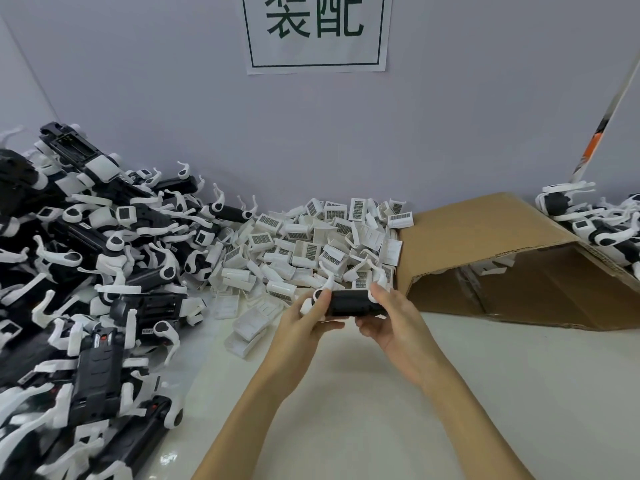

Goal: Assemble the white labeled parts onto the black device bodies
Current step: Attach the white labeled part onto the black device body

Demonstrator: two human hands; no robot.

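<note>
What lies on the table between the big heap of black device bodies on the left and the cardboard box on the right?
In the head view, a pile of white labeled parts fills that stretch, between the heap of black device bodies and the cardboard box.

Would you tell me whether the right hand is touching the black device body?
Touching. The head view shows the right hand gripping the right end of the black device body, its fingers curled under and its thumb on top; the left hand holds the other end.

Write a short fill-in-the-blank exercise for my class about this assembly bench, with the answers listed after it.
1. Both hands hold one ____ device body.
2. The heap of white labeled parts lies against the ____.
3. The cardboard box lies on the person's ____ side.
4. The large pile of black devices is on the person's ____ side.

Answers: black; wall; right; left
</note>
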